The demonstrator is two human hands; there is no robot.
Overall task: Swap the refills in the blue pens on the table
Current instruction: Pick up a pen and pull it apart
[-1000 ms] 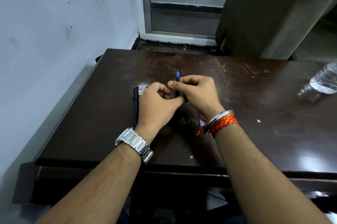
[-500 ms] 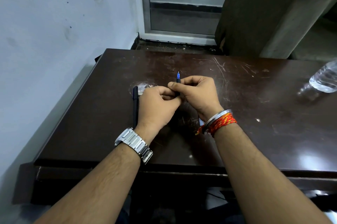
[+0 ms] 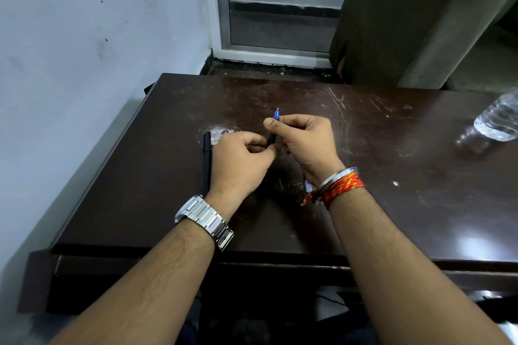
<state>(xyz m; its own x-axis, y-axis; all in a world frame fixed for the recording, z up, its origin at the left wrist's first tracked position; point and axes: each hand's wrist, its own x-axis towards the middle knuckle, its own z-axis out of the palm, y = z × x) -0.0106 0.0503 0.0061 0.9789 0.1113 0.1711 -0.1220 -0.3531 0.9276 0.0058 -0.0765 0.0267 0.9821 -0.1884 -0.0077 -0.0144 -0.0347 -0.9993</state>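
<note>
Both hands hold one dark pen (image 3: 272, 138) with a blue tip (image 3: 276, 114) upright above the dark brown table (image 3: 392, 204). My right hand (image 3: 308, 142) pinches it just under the blue tip. My left hand (image 3: 241, 159) grips its lower barrel, which is mostly hidden by the fingers. A second dark pen (image 3: 207, 162) lies on the table to the left of my left hand, pointing away from me. A thin pale piece (image 3: 307, 186), possibly a refill, shows on the table under my right wrist.
A crumpled clear wrapper (image 3: 218, 133) lies just beyond the lying pen. A clear plastic water bottle (image 3: 497, 120) lies at the table's right edge. A pale wall runs along the left side. A door frame and a dark panel stand behind the table.
My hands have drawn slightly apart, so more of the pen's dark barrel shows between them. The pen on the table has not moved.
</note>
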